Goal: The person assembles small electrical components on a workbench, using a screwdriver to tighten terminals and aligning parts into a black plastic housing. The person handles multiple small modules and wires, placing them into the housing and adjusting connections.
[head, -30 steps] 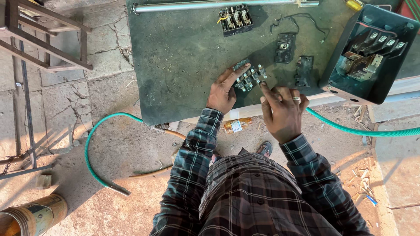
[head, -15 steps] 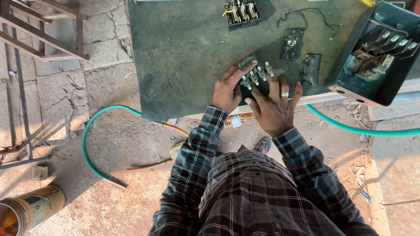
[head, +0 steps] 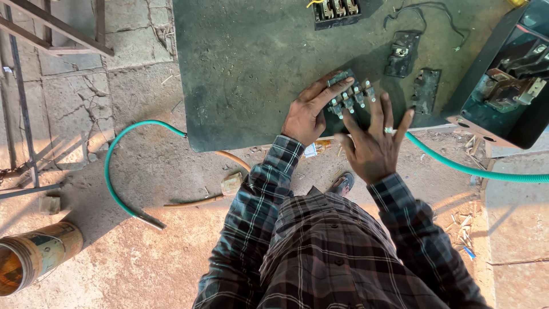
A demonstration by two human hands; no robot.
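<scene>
Left hand (head: 307, 116) lies flat with fingers spread on the terminal block (head: 349, 96) at the near edge of the metal table (head: 240, 68), right hand (head: 374, 146) hovers spread above it, while two loose brackets (head: 413, 70) remain unfitted further right.

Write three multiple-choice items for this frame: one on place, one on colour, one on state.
1. Where does the contact block lie?
A. on the ground
B. on the dark table, near its front edge
C. inside the black box

2. What colour is the hose on the ground?
A. green
B. red
C. yellow

3. How is the right hand?
A. clenched in a fist
B. holding a screwdriver
C. open, fingers spread

Key: 1 B, the block sits on the tabletop under the left hand; 2 A, the hose is green along its whole curve; 3 C, its fingers fan out by the block, with no tool.
</scene>
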